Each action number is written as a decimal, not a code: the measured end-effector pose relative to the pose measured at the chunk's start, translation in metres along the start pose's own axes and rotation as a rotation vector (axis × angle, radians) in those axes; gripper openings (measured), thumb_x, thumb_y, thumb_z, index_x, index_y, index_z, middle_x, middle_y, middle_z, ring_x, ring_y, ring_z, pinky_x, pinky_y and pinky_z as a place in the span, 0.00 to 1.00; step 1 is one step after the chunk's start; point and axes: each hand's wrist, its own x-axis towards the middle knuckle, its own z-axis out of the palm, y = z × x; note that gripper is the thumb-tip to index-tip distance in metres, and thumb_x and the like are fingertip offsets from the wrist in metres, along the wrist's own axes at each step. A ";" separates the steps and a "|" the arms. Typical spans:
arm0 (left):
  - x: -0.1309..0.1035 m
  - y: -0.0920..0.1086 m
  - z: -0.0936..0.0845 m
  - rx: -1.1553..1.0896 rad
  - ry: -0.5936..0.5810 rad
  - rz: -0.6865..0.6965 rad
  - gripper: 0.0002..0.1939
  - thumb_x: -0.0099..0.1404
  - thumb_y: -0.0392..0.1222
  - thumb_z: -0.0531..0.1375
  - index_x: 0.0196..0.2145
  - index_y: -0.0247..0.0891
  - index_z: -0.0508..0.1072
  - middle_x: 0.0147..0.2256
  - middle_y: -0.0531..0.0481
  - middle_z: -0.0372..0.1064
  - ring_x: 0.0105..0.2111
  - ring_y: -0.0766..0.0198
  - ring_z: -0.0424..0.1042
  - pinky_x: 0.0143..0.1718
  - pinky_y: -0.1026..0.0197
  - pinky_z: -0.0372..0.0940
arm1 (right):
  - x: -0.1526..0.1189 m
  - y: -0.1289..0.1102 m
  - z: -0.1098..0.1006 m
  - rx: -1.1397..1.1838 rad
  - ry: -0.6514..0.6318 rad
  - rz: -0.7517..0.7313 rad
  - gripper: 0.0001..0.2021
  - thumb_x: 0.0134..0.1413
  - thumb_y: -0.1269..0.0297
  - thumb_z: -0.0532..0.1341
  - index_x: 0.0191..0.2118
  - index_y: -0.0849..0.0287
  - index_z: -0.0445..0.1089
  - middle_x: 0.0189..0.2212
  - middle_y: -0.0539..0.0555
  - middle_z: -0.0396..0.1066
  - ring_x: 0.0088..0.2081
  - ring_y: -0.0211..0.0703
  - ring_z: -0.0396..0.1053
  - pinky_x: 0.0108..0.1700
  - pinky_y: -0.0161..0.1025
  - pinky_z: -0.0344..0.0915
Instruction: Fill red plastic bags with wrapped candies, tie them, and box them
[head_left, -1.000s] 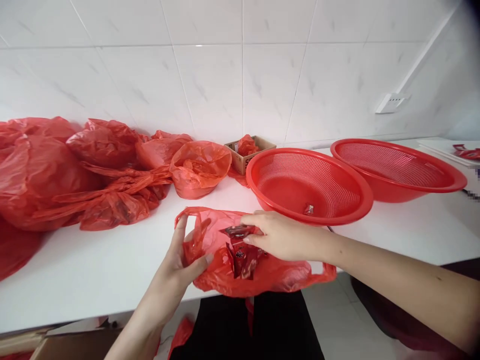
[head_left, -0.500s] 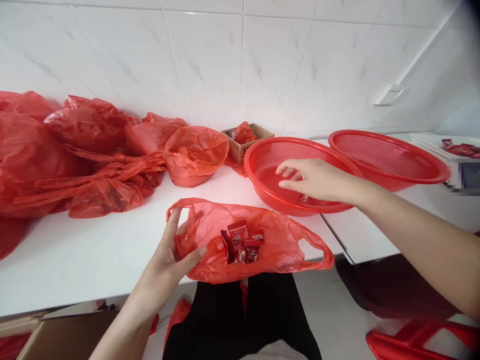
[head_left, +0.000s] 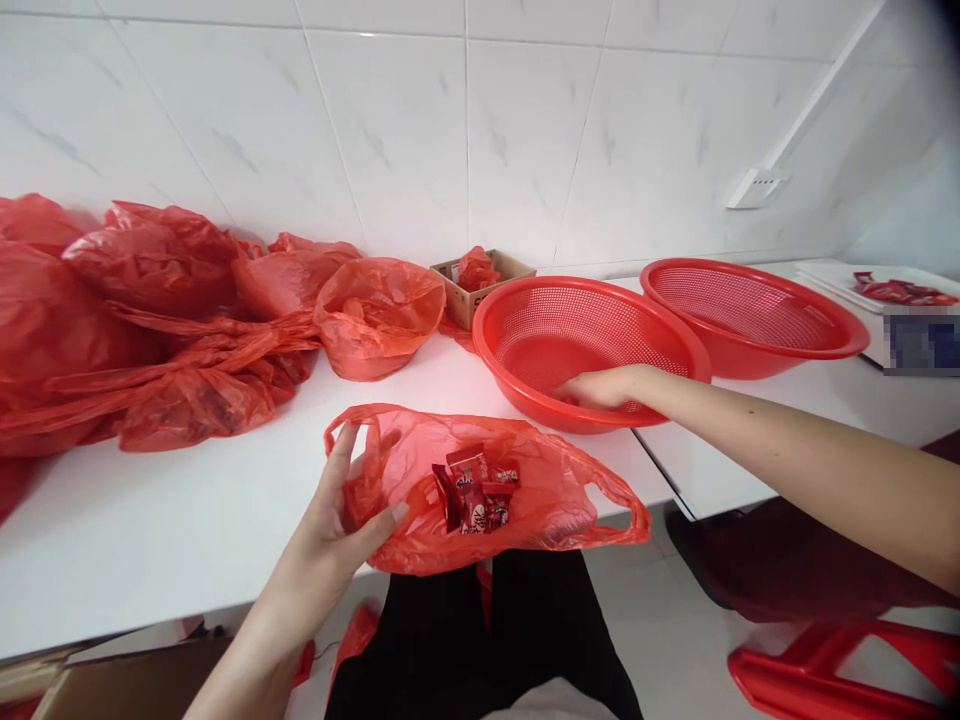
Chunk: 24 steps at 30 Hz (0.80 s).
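A red plastic bag [head_left: 540,500] lies spread open along the table's front edge, its mouth facing up. Several small red-wrapped snack bars [head_left: 471,490] rest inside it. My left hand [head_left: 341,510] grips the bag's left side by the handle, with the thumb over the near rim and fingers behind the plastic. My right hand [head_left: 611,388] reaches down into the nearer red perforated basket [head_left: 592,300], close to its front wall. The basket's rim and the hand itself hide most of the fingertips, so what they touch does not show.
Several full red bags [head_left: 165,260] crowd the left of the table [head_left: 225,520]. A rounded open red bag [head_left: 379,320] and a small cardboard box [head_left: 517,270] stand by the wall. A second red basket [head_left: 757,300] and a scale with red packets [head_left: 900,290] are at right.
My right hand has lowered from above the basket into its bottom, near the front wall. My left hand still holds the bag. The whole view has shifted slightly.
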 end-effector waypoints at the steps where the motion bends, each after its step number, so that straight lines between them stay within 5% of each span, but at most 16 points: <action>1: 0.000 0.000 -0.001 0.009 0.002 0.001 0.52 0.58 0.47 0.66 0.68 0.58 0.37 0.67 0.47 0.49 0.63 0.47 0.57 0.60 0.48 0.58 | 0.002 -0.002 -0.005 -0.035 -0.048 0.000 0.01 0.43 0.68 0.65 0.26 0.58 0.72 0.24 0.52 0.73 0.24 0.41 0.67 0.26 0.38 0.59; 3: -0.002 0.000 -0.003 0.021 0.005 -0.002 0.51 0.59 0.47 0.66 0.68 0.58 0.37 0.68 0.47 0.48 0.63 0.48 0.56 0.60 0.48 0.57 | 0.001 -0.008 -0.015 -0.065 -0.079 -0.044 0.06 0.41 0.69 0.66 0.29 0.58 0.70 0.27 0.51 0.72 0.25 0.39 0.67 0.27 0.36 0.58; 7: -0.003 -0.001 -0.007 0.020 0.022 -0.032 0.51 0.58 0.48 0.66 0.68 0.60 0.38 0.67 0.48 0.49 0.63 0.48 0.57 0.60 0.48 0.57 | -0.026 -0.041 -0.025 0.131 0.138 -0.284 0.09 0.54 0.59 0.61 0.38 0.58 0.64 0.34 0.53 0.71 0.29 0.36 0.69 0.30 0.34 0.63; 10: -0.001 -0.001 -0.006 0.020 0.005 -0.035 0.50 0.57 0.49 0.67 0.67 0.63 0.40 0.66 0.51 0.52 0.62 0.49 0.58 0.60 0.47 0.57 | -0.056 -0.077 -0.015 0.220 0.212 -0.450 0.12 0.58 0.54 0.58 0.42 0.56 0.63 0.36 0.52 0.72 0.32 0.38 0.70 0.33 0.35 0.65; 13: 0.001 -0.002 -0.004 0.030 0.010 -0.013 0.49 0.58 0.49 0.67 0.67 0.63 0.41 0.66 0.51 0.52 0.62 0.48 0.58 0.59 0.46 0.60 | -0.076 -0.094 -0.003 0.023 0.346 -0.477 0.16 0.58 0.52 0.59 0.48 0.53 0.65 0.43 0.54 0.72 0.37 0.42 0.71 0.38 0.39 0.65; 17: 0.000 -0.004 -0.005 0.062 0.046 -0.005 0.50 0.57 0.50 0.67 0.67 0.60 0.41 0.67 0.50 0.51 0.63 0.48 0.57 0.56 0.49 0.63 | -0.086 -0.069 0.013 -0.255 0.520 -0.326 0.19 0.60 0.52 0.57 0.52 0.54 0.67 0.48 0.57 0.72 0.43 0.51 0.72 0.41 0.47 0.68; 20: 0.000 -0.010 -0.012 0.093 0.082 -0.040 0.48 0.58 0.54 0.65 0.67 0.62 0.41 0.67 0.51 0.49 0.63 0.47 0.57 0.56 0.46 0.63 | -0.096 -0.038 0.048 -0.362 0.592 -0.209 0.16 0.63 0.63 0.53 0.53 0.58 0.69 0.45 0.59 0.75 0.42 0.54 0.75 0.40 0.51 0.71; 24: 0.010 -0.025 -0.027 0.306 0.112 0.040 0.44 0.56 0.59 0.64 0.66 0.61 0.49 0.66 0.51 0.53 0.66 0.45 0.48 0.62 0.39 0.49 | -0.108 -0.018 0.108 -0.326 0.830 -0.342 0.24 0.60 0.78 0.49 0.58 0.56 0.65 0.50 0.56 0.74 0.48 0.50 0.73 0.47 0.50 0.72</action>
